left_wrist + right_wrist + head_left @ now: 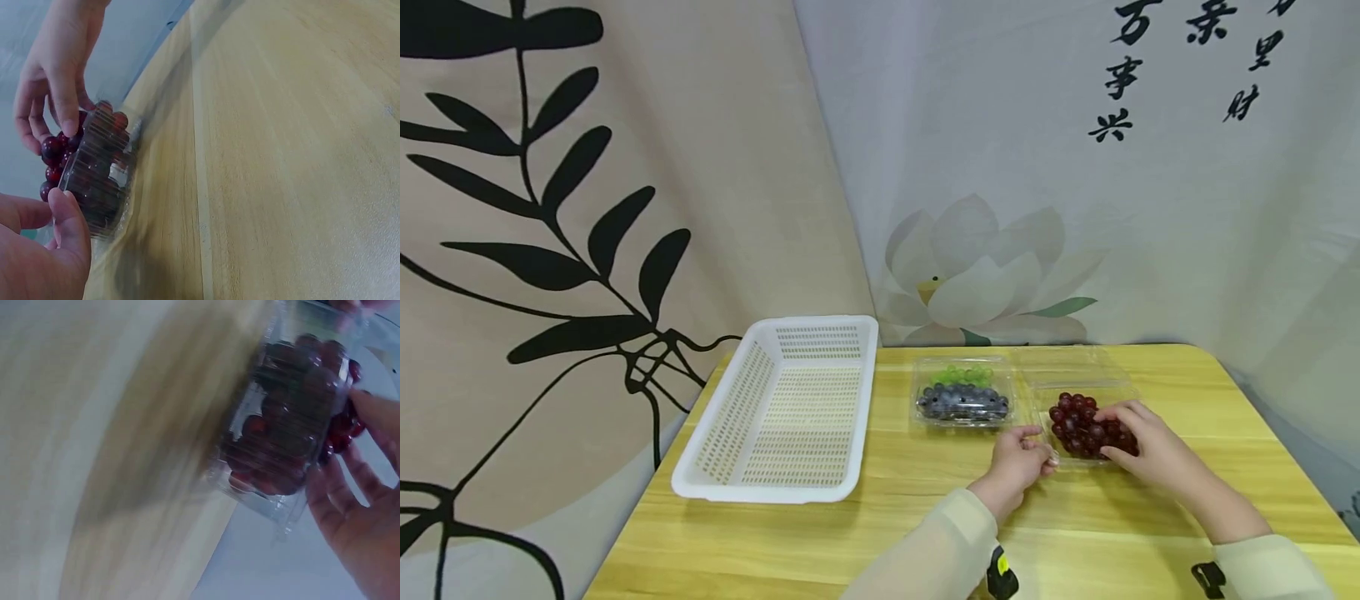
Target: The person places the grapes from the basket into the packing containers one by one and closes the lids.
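A bunch of dark red grapes (pixel 1078 427) lies in a clear plastic clamshell box (pixel 284 412) whose lid is folded back. My left hand (pixel 1017 467) pinches the box's near left corner between thumb and fingers; the left wrist view shows this left hand (pixel 44 250) at the rim. From the right, my right hand (pixel 1157 450) reaches over the box, thumb and fingers curled about the right part of the bunch. The right wrist view has the right hand (pixel 369 506) with its fingertips at the grapes along the rim. Its deeper fingertips are partly hidden.
Left of the grapes stands a clear box (pixel 962 408) holding green and dark blue grapes. A white perforated plastic basket (pixel 850 492) sits farther left on the wooden table (pixel 760 550). A printed curtain (pixel 737 167) hangs behind the table.
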### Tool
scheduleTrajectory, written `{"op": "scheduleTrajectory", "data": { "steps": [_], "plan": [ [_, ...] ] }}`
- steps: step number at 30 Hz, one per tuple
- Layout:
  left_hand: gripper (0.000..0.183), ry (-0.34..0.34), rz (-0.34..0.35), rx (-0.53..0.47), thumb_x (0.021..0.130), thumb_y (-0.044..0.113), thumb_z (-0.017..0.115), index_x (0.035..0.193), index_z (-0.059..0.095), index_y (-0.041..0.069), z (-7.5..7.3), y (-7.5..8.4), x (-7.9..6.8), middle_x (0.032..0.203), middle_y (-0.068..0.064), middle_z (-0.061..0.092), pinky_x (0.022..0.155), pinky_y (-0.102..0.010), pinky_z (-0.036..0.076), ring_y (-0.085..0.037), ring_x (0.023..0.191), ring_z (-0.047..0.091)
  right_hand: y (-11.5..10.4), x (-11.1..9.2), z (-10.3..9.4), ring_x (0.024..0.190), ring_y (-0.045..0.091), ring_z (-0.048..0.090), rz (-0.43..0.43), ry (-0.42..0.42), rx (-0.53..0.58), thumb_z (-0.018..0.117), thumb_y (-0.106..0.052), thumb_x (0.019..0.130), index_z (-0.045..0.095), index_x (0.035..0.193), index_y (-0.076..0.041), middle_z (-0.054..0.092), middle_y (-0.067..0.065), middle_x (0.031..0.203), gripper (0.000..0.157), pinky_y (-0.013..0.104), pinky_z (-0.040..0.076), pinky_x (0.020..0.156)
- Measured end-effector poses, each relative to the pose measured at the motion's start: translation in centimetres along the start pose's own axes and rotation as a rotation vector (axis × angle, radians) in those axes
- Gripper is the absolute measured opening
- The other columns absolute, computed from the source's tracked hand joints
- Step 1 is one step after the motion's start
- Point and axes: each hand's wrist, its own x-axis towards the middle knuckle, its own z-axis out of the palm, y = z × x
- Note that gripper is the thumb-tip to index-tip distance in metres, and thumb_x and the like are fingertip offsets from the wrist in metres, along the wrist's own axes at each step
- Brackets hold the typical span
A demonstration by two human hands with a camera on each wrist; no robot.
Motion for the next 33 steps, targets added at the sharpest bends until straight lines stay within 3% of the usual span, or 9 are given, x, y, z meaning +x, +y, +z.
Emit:
{"op": "scheduleTrajectory", "data": {
  "steps": [4, 8, 15, 20, 22, 26, 29, 33],
  "plan": [
    [0.03, -0.015, -0.002, 0.018, 0.082, -0.013, 0.059, 0.11, 0.061, -0.001, -0.2, 0.2, -0.1, 0.07, -0.004, 0.053, 0.056, -0.029, 0.057, -0.011, 0.054, 0.058, 0.0, 0.2, 0.5, 0.097, 0.033, 0.057, -0.049, 0.001, -0.07, 0.079, 0.003, 0.069, 0.056, 0.111, -0.003, 0.057, 0.011, 0.106, 0.048, 0.05, 0.051, 0.08],
    [0.031, -0.026, -0.015, 0.037, 0.081, -0.013, 0.06, 0.11, 0.061, 0.0, -0.3, 0.4, -0.1, 0.071, -0.006, 0.055, 0.06, -0.032, 0.058, -0.013, 0.055, 0.061, 0.1, 0.5, 0.8, 0.093, 0.03, 0.059, -0.079, -0.013, -0.112, 0.082, 0.004, 0.064, 0.059, 0.104, -0.004, 0.059, 0.008, 0.1, 0.046, 0.047, 0.052, 0.079],
    [0.034, -0.013, 0.015, 0.026, 0.084, -0.013, 0.057, 0.116, 0.059, -0.001, 0.0, 0.2, -0.1, 0.067, -0.001, 0.051, 0.055, -0.029, 0.057, -0.008, 0.05, 0.054, -0.1, 0.4, 0.1, 0.089, 0.023, 0.057, -0.035, -0.081, -0.023, 0.078, -0.017, 0.077, 0.07, 0.104, -0.013, 0.058, 0.002, 0.101, 0.028, 0.037, 0.052, 0.07],
    [0.037, -0.022, 0.022, 0.004, 0.085, -0.012, 0.057, 0.121, 0.058, -0.003, 0.2, -0.2, 0.1, 0.067, 0.001, 0.049, 0.051, -0.022, 0.053, -0.008, 0.05, 0.053, -0.2, 0.5, -1.3, 0.084, 0.014, 0.052, 0.115, -0.019, 0.122, 0.066, -0.023, 0.089, 0.067, 0.112, -0.01, 0.058, 0.006, 0.103, 0.026, 0.027, 0.045, 0.058],
    [0.037, -0.023, 0.024, -0.002, 0.085, -0.011, 0.058, 0.122, 0.058, -0.003, 0.2, -0.3, 0.2, 0.068, 0.001, 0.049, 0.05, -0.021, 0.052, -0.009, 0.052, 0.054, 0.3, 0.9, -2.0, 0.082, 0.013, 0.051, 0.189, 0.014, 0.122, 0.062, -0.023, 0.093, 0.064, 0.117, -0.007, 0.058, 0.009, 0.101, 0.029, 0.026, 0.043, 0.057],
    [0.037, -0.022, 0.017, 0.0, 0.086, -0.01, 0.059, 0.121, 0.058, -0.002, 0.1, -0.2, 0.2, 0.071, 0.0, 0.05, 0.049, -0.02, 0.051, -0.01, 0.054, 0.055, 2.3, 1.8, -3.2, 0.083, 0.028, 0.056, 0.331, 0.026, 0.084, 0.052, -0.025, 0.098, 0.055, 0.124, 0.003, 0.058, 0.02, 0.102, 0.038, 0.03, 0.044, 0.057],
    [0.036, -0.024, 0.017, 0.011, 0.086, -0.009, 0.059, 0.121, 0.059, -0.002, 0.1, -0.3, 0.2, 0.072, -0.001, 0.05, 0.049, -0.019, 0.05, -0.01, 0.055, 0.056, 4.1, 2.3, -3.8, 0.093, 0.045, 0.054, 0.459, -0.067, 0.12, 0.041, -0.035, 0.101, 0.042, 0.133, 0.01, 0.05, 0.034, 0.114, 0.055, 0.041, 0.048, 0.061],
    [0.036, -0.024, 0.017, 0.008, 0.086, -0.009, 0.059, 0.121, 0.059, -0.001, 0.0, -0.3, 0.2, 0.072, 0.0, 0.049, 0.049, -0.019, 0.051, -0.01, 0.056, 0.057, 6.0, 3.2, -4.6, 0.116, 0.059, 0.034, 0.619, -0.275, 0.265, 0.024, -0.051, 0.099, 0.018, 0.142, 0.016, 0.025, 0.045, 0.135, 0.08, 0.059, 0.045, 0.082]
  ]
}}
